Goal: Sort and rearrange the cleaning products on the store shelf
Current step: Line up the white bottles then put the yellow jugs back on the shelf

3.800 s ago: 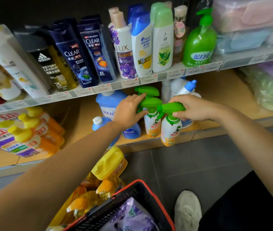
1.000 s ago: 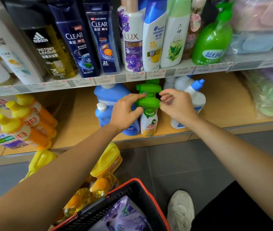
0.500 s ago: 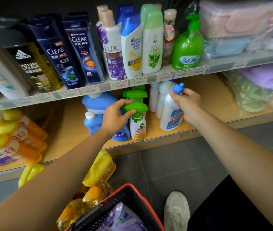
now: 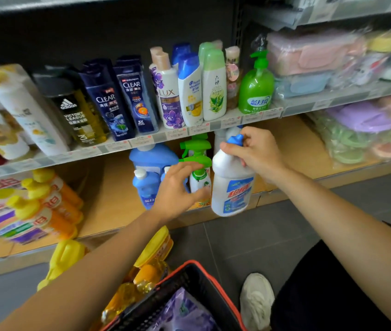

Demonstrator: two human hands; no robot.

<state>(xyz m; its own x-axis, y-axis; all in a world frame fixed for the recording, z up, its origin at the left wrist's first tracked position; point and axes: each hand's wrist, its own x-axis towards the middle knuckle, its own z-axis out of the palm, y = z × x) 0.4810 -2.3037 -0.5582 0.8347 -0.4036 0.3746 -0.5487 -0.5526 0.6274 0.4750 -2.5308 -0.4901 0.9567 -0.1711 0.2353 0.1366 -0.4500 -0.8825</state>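
White bottle (image 4: pixel 232 185): blue-capped, at centre frame, slightly tilted; its base hung below the front edge of the lower shelf (image 4: pixel 108 194) and over the floor.
Right hand (image 4: pixel 257 151): grip clamped round the bottle's neck just under the blue cap, fingers curled.
Left hand (image 4: pixel 177 189): grip apart, fingers spread and motion-blurred in front of the front spray bottle (image 4: pixel 200 181); it held nothing.
Change, right side: half a second earlier this bottle stood on the shelf beside its white neighbours with the hand on its cap. It had since been lifted off and drawn forward.
Change, left side: the hand had come off the green trigger head it steadied a moment before.
Spray group: the front spray bottle and the rear spray bottle (image 4: pixel 195 144) stood in file, one behind the other, left of centre. Some seconds earlier they stood side by side.
Neighbours: a blue jug (image 4: pixel 152 158) and a small blue bottle (image 4: pixel 143 185) stood just left of the sprays.
Meaning for the task: the spray group was judged settled. The lifted bottle was the item in transit, and its destination was not shown.
Next requirement: a free slot on the shelf, with the base set down flat and the label outward.
Risk: a one-handed neck hold on a full-looking bottle could let it swing against the front spray bottle.
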